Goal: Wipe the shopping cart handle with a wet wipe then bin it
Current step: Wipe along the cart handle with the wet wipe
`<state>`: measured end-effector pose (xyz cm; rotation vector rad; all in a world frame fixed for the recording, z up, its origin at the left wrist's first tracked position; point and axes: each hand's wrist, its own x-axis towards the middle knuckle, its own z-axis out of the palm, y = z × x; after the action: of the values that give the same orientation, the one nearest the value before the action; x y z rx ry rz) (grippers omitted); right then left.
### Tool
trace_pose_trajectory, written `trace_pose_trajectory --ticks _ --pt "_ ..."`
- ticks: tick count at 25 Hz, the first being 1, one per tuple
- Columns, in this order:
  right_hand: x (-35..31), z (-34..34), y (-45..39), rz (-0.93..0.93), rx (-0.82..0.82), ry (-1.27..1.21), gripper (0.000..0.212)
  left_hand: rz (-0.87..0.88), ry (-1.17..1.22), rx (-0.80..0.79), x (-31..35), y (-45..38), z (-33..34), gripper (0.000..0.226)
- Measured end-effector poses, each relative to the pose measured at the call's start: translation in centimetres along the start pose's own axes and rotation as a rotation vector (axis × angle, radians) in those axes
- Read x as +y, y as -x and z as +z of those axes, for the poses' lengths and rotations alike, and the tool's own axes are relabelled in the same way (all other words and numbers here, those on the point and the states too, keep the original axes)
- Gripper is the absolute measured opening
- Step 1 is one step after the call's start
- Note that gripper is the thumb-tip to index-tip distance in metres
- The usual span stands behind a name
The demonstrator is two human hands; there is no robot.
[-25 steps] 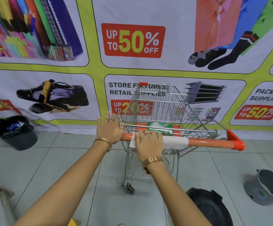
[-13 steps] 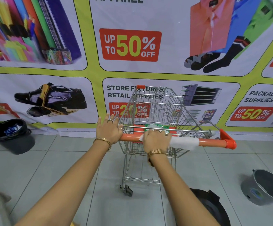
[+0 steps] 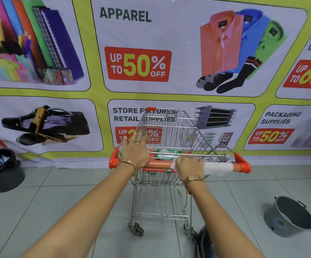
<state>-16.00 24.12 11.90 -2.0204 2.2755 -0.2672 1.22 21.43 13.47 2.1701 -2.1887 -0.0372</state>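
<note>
A small wire shopping cart (image 3: 166, 131) stands in front of me with an orange handle (image 3: 159, 164). My left hand (image 3: 135, 152) rests on the handle's left part with the fingers spread forward over it. My right hand (image 3: 189, 167) presses a white wet wipe (image 3: 217, 167) around the right part of the handle. The wipe sticks out to the right of that hand, almost up to the orange end cap. A green wipes pack (image 3: 166, 153) lies in the cart's child seat just behind the handle.
A black-lined bin (image 3: 1, 169) stands on the floor at the far left by the banner wall. A grey bucket (image 3: 289, 216) lies tipped at the right. A black object (image 3: 204, 243) sits by the cart's right rear wheel. Grey floor tiles surround the cart.
My right hand has slid the wipe to the right along the handle. The view has tilted up and turned, so the cart now faces me more squarely.
</note>
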Motion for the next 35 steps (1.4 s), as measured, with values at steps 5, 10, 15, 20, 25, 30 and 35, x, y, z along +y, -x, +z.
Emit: trace_pose_trajectory --ticks 5,10,15,20,25,30,35 --pt "2.1 0.1 -0.2 -0.143 0.061 -0.017 0.033 0.034 0.131 -0.092 3.8 -0.6 2.1 0.065" --pt "9.2 -1.8 -1.3 0.025 0.033 -0.034 0.053 0.047 0.074 -0.100 3.6 -0.8 2.2 0.061" --pt "5.7 -0.3 -1.4 0.036 0.043 0.063 0.027 0.047 0.040 -0.083 3.8 -0.8 2.4 0.057" --pt "7.3 -0.1 -0.5 -0.196 0.163 -0.048 0.075 0.034 0.044 -0.072 3.4 -0.6 2.7 0.058" --pt "12.3 -1.1 -1.7 0.018 0.137 0.087 0.052 0.040 0.036 -0.070 3.5 -0.6 2.6 0.058" --pt "6.1 0.7 -1.2 -0.064 0.132 0.122 0.035 0.039 0.026 -0.064 3.5 -0.5 2.7 0.057" --pt "8.6 0.0 -0.7 -0.224 0.079 0.171 0.037 0.039 0.025 -0.073 2.9 -0.3 2.5 0.057"
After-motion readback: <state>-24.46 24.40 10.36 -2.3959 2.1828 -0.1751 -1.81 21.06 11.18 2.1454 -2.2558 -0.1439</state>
